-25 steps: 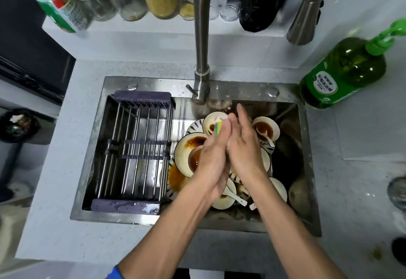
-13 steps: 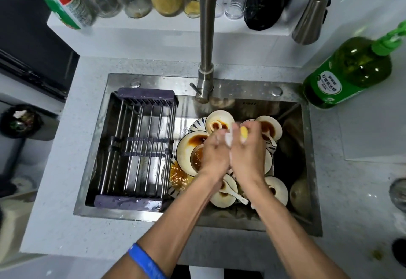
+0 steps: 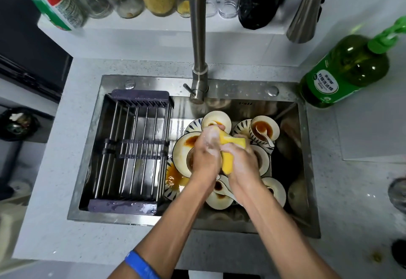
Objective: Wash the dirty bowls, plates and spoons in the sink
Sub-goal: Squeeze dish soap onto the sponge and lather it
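Both hands over the right half of the sink (image 3: pixel 307 168), squeezing one yellow sponge (image 3: pixel 228 153). Left hand (image 3: pixel 206 153) has fingers curled round the sponge's upper end, right hand (image 3: pixel 241 160) is wrapped round its lower part; both are lathered.

Dishes are all stacked right of the drying rack (image 3: pixel 131 149): sauce-stained bowls (image 3: pixel 264 128), striped plates (image 3: pixel 175 179), a white spoon (image 3: pixel 267 136) lying in the back-right bowl. None look washed yet.

Risks, my read:
- Soapy fingers plus glazed ceramic: a bowl lifted one-handed could slip and chip against the pile or steel wall.
- Stack is tilted and overlapping; pulling a lower plate first could shift the rest.
- Spoons sit loose in bowls and could drop when a bowl tips.
- Faucet (image 3: pixel 198 36) spout hangs above the pile; a raised bowl could knock it.
- Sauce pooled beside the rack could splash onto it.
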The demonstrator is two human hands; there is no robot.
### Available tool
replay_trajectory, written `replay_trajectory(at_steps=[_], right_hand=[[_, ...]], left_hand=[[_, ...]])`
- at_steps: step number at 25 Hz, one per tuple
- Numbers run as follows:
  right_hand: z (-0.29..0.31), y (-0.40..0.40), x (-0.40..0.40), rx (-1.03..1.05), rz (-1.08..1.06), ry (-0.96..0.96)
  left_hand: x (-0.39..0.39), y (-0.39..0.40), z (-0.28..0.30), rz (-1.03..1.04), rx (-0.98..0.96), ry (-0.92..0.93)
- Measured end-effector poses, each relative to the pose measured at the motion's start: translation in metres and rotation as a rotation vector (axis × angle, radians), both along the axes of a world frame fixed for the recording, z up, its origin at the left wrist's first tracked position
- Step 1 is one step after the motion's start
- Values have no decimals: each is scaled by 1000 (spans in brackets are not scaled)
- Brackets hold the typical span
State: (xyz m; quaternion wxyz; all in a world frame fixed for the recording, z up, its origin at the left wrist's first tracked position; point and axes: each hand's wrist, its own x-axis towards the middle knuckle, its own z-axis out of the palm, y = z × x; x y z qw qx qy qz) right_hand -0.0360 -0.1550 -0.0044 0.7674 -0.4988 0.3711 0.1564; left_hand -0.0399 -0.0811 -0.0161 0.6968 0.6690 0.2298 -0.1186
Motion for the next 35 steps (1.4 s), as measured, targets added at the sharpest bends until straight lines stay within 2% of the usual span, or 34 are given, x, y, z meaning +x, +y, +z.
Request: replay_trajectory(at_steps=[2, 5, 7, 10, 13, 15, 18, 21, 23, 26, 29, 33, 35], right_hand=[[0, 2, -3, 93, -77, 18], [2, 7, -8, 96, 5, 57], [-3, 6, -7, 88, -60, 75], [-1, 9, -7, -2, 15, 46], [1, 1, -9, 12, -16, 33], [5, -1, -6, -14, 83, 34], [-4, -1, -8, -29, 94, 48], [-9, 3, -4, -46, 60, 1], [-11, 2, -3, -34, -51, 14], [-11, 6, 8, -9, -2, -5], [-11, 7, 4, -45, 52, -40], [-17, 3, 8, -61, 63, 65], [-26, 6, 9, -55, 85, 36]], left_hand=[[-3, 2, -3, -151, 9, -49], [-3, 6, -15, -157, 70, 39], [-4, 1, -12, -222, 61, 89], [1, -6, -15, -92, -39, 169], [3, -12, -13, -118, -91, 181], [5, -15, -15, -8, -163, 221], [5, -16, -5, -83, -155, 218], [1, -16, -7, -40, -222, 284], [-2, -21, -10, -83, -211, 313], [4, -21, -14, 46, -245, 337], [10, -16, -14, 34, -201, 300], [7, -16, -14, 1, -222, 350], [12, -8, -22, -62, -112, 335]])
